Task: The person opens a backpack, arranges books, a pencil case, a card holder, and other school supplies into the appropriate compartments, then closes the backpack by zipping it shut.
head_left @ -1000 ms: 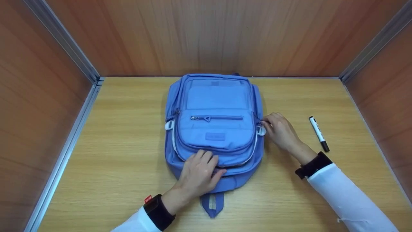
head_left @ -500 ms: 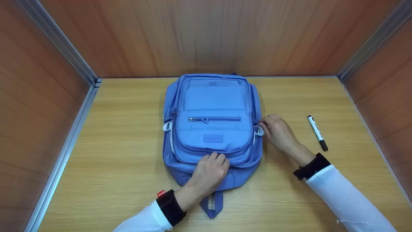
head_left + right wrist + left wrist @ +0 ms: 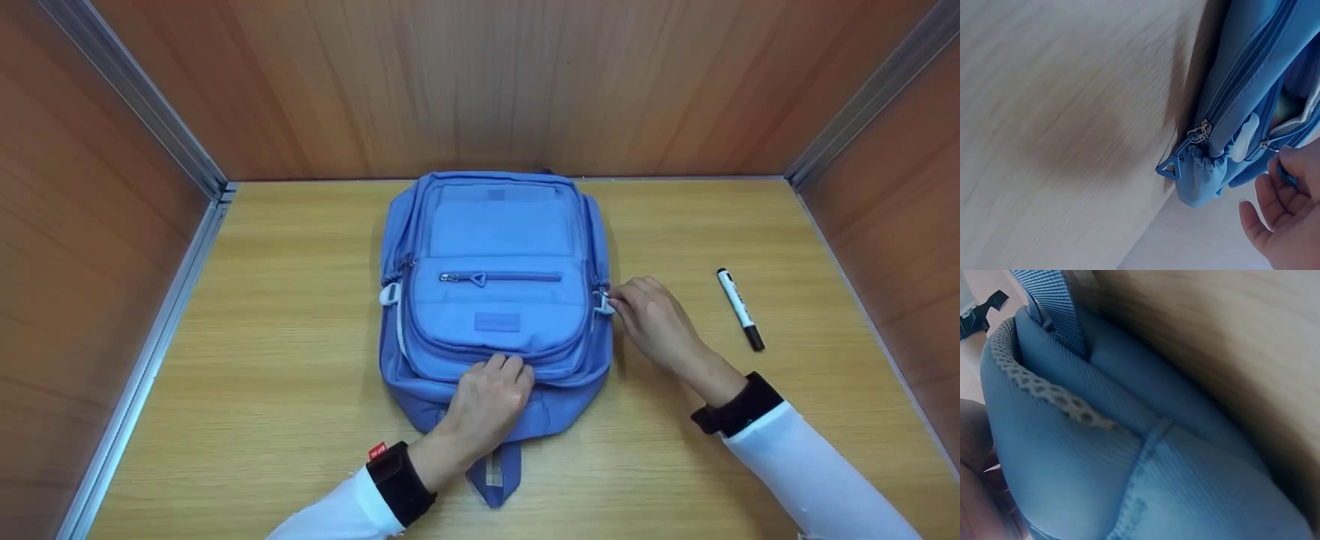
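A blue backpack [image 3: 501,225] lies front side up on the table, its top handle loop [image 3: 501,487] toward the near edge. My left hand [image 3: 487,397] grips the near edge of its front compartment with curled fingers. In the left wrist view this hand [image 3: 977,484] shows at the left, partly hidden behind the fabric. At the bag's right side my right hand [image 3: 656,319] pinches a blue zipper pull [image 3: 1286,175], beside a white strap buckle [image 3: 602,304]. Close to those fingers, the right wrist view shows the compartment's opening [image 3: 1292,107] gaping.
To the right of the bag lies a white marker [image 3: 739,309] with black ends. Wood panels with metal corner rails [image 3: 142,90] close in the table [image 3: 300,337] at the back and both sides. Another zipper pull [image 3: 1170,167] hangs by the side pocket.
My left hand has moved right along the compartment's near edge, whose gap there has narrowed. The right hand has shifted slightly down along the bag's right side.
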